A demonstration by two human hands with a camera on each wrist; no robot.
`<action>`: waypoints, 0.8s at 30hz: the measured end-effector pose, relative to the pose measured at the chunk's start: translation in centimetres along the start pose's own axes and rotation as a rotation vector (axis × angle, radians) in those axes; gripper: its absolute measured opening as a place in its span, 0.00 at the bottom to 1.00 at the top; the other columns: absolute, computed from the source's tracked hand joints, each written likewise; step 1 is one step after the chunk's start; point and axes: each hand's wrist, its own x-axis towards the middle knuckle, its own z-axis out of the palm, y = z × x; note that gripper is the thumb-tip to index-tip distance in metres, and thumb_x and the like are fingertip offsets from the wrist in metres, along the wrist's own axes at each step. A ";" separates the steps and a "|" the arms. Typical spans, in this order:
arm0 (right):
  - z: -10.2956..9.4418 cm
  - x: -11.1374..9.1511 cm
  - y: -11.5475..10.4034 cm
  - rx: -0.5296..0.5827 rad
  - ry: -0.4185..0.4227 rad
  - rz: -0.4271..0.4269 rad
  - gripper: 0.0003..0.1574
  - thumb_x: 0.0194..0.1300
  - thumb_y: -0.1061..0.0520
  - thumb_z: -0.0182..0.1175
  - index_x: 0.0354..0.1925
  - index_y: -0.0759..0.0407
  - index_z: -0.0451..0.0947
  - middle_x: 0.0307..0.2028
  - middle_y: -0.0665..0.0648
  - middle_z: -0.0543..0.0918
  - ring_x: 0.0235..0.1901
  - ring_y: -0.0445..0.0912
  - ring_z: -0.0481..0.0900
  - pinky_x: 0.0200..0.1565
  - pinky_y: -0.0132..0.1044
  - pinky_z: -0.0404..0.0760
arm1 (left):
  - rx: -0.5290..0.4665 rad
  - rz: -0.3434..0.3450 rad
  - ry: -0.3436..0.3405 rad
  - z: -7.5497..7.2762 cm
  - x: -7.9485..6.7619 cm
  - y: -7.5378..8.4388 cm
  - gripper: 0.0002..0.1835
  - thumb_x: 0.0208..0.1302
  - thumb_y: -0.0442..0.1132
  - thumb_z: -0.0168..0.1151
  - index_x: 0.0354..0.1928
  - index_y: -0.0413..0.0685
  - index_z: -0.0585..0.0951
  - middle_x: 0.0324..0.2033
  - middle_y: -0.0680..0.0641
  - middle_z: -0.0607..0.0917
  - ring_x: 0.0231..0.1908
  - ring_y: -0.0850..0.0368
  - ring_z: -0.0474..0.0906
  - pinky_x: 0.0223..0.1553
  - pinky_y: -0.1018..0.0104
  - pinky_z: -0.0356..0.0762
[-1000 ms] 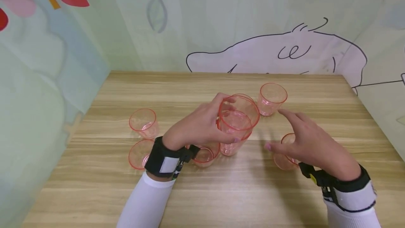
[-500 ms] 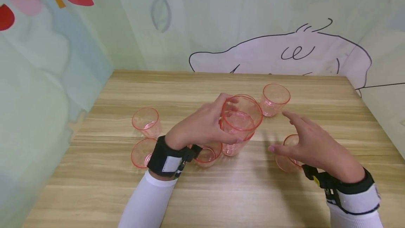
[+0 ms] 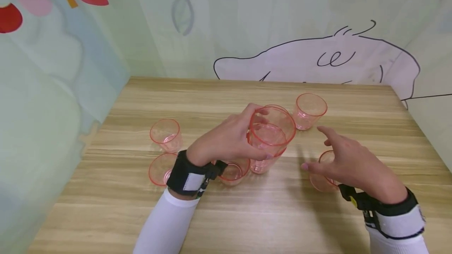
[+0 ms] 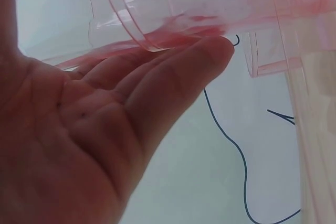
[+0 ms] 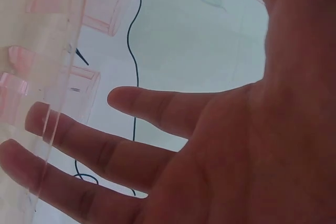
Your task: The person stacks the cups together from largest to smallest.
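In the head view my left hand (image 3: 229, 138) grips a stack of clear pink cups (image 3: 272, 128) with red rims, thumb on the near side and fingers behind. Several rims show close together; whether the stack's base touches the table cannot be made out. The left wrist view has the fingers (image 4: 173, 77) lying along a cup's wall (image 4: 173, 3). My right hand (image 3: 353, 162) hovers to the right with thumb and fingers spread, holding nothing. Partly hidden beneath it is another cup (image 3: 319, 183). Its spread fingers (image 5: 105, 150) also appear in the right wrist view.
One cup (image 3: 310, 111) stands behind, between the hands. Two more, a cup (image 3: 165, 134) and a nearer cup (image 3: 161, 169), stand at left. Another cup (image 3: 233, 171) is partly behind my left wrist. All are on a wooden table (image 3: 226, 226) before a printed cloth (image 3: 265, 19).
The head view has turned slightly left, so everything sits a little further right in it. Both hands and the cups otherwise keep nearly the same places.
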 end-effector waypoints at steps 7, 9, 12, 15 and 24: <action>0.3 0.1 0.3 -0.060 0.000 0.010 0.71 0.49 0.22 0.69 0.75 0.61 0.55 0.55 0.71 0.80 0.51 0.67 0.79 0.42 0.64 0.77 | 0.025 0.001 0.005 0.0 0.1 0.1 0.45 0.49 0.46 0.81 0.66 0.51 0.64 0.58 0.52 0.80 0.49 0.60 0.80 0.51 0.66 0.77; 0.4 0.1 0.4 -0.068 -0.001 0.015 0.69 0.50 0.26 0.71 0.74 0.62 0.56 0.54 0.70 0.81 0.51 0.66 0.80 0.41 0.63 0.78 | 0.027 0.001 0.005 0.0 0.2 0.2 0.45 0.49 0.46 0.81 0.66 0.51 0.64 0.58 0.53 0.80 0.49 0.60 0.80 0.51 0.67 0.77; 0.5 0.1 0.6 -0.076 -0.007 0.019 0.63 0.51 0.31 0.72 0.72 0.64 0.61 0.52 0.68 0.82 0.49 0.64 0.81 0.40 0.61 0.78 | 0.031 0.000 0.005 0.0 0.2 0.2 0.46 0.48 0.47 0.81 0.66 0.51 0.64 0.58 0.53 0.80 0.49 0.60 0.80 0.51 0.66 0.76; 0.5 0.2 0.6 -0.086 -0.002 0.011 0.53 0.52 0.37 0.72 0.66 0.65 0.68 0.50 0.66 0.84 0.46 0.60 0.82 0.38 0.58 0.80 | 0.033 0.000 0.005 0.0 0.2 0.2 0.46 0.48 0.47 0.81 0.66 0.50 0.64 0.58 0.53 0.80 0.50 0.60 0.79 0.51 0.66 0.76; 0.6 0.3 0.9 -0.114 0.004 -0.004 0.43 0.50 0.41 0.72 0.56 0.67 0.77 0.47 0.66 0.84 0.44 0.60 0.82 0.37 0.57 0.80 | 0.016 -0.009 0.008 0.1 0.0 0.1 0.46 0.48 0.45 0.81 0.66 0.52 0.64 0.56 0.54 0.80 0.48 0.61 0.80 0.50 0.67 0.77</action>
